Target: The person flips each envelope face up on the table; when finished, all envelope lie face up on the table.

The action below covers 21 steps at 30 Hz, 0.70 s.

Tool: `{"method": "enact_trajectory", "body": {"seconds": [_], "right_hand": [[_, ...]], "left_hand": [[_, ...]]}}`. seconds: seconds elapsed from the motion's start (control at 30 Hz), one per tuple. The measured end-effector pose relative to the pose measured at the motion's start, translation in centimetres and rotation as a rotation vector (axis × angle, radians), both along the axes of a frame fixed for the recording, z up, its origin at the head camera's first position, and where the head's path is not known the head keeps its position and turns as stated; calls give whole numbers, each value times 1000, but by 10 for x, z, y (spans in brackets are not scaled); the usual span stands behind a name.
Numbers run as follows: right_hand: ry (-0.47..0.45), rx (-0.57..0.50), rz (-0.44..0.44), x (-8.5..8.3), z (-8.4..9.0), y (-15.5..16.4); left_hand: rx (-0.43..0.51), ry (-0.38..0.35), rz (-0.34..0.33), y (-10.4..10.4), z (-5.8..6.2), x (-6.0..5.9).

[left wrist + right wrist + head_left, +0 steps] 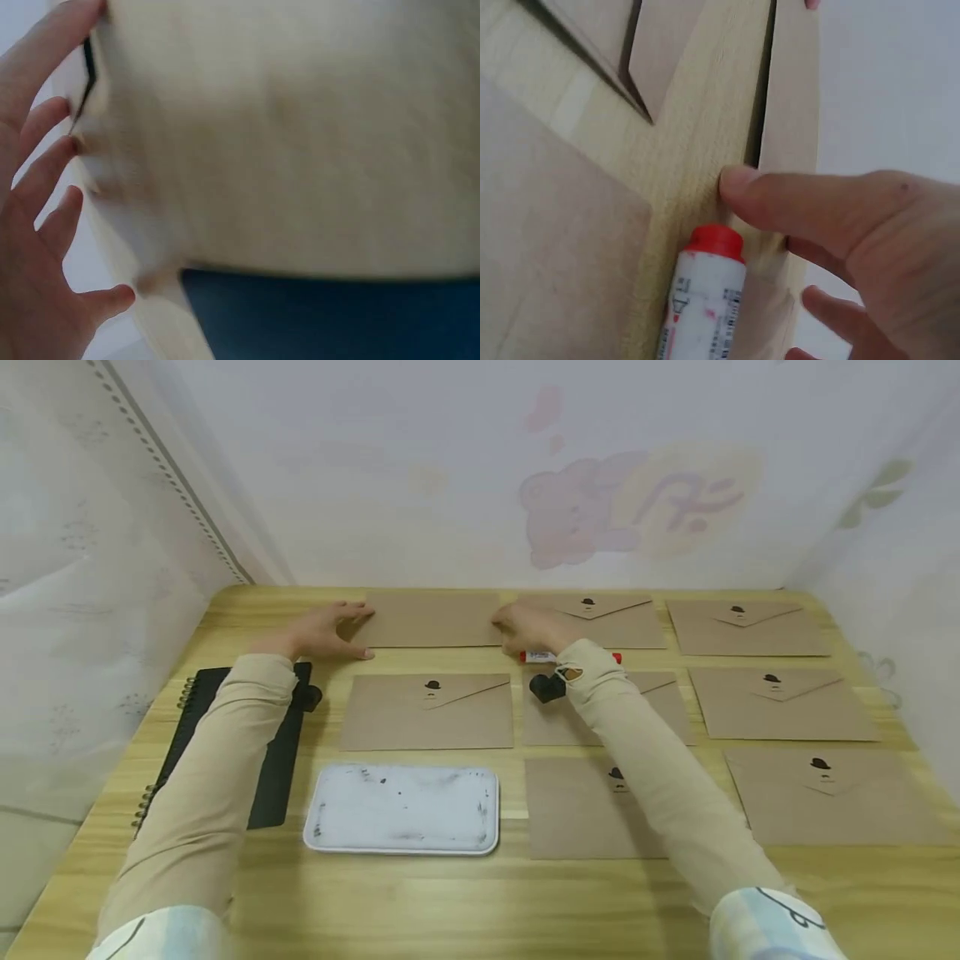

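Note:
A plain brown envelope (435,620), no print showing, lies flat in the back row, its long side along the table's far edge. My left hand (330,631) is at its left end, fingers spread and fingertips right at the edge. In the left wrist view those fingers (49,161) are apart and slightly bent. At the envelope's right end is my right hand (528,625), thumb (754,196) extended beside the corner. A white marker with red ends (705,296) lies just below the right hand, partly hidden by the wrist in the head view.
Several brown envelopes with hat prints (750,627) lie in rows to the right; another (427,714) is in the middle row. A white rectangular tray (401,810) sits in front. Under the left forearm lies a black spiral notebook (273,777). Pale curtains (420,468) hang behind the table.

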State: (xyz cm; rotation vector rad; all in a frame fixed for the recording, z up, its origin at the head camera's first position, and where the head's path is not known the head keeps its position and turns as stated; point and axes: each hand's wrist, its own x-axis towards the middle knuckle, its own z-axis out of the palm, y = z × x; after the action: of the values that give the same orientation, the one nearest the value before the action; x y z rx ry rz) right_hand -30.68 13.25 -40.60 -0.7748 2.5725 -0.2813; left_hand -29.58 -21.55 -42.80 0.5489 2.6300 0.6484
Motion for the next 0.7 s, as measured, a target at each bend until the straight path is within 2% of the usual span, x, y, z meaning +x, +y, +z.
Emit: {"method": "enact_trajectory", "body": {"seconds": [0.13,0.33,0.43,0.6,0.7], "right_hand": [[41,-18,21,-1,1,4],[126,-17,118,-3,-2,10],[101,-71,108,-4,-4,17],[70,-239,84,-6,-7,26],[65,-350,16,-6,-5,31]], "left_hand": [[-7,48,6,3,-1,2],[-75,115,-16,8,3,6],[-96,95,-31,10,7,6],[-88,10,-37,14,9,6],[-76,-27,-10,17,7,6]]}}
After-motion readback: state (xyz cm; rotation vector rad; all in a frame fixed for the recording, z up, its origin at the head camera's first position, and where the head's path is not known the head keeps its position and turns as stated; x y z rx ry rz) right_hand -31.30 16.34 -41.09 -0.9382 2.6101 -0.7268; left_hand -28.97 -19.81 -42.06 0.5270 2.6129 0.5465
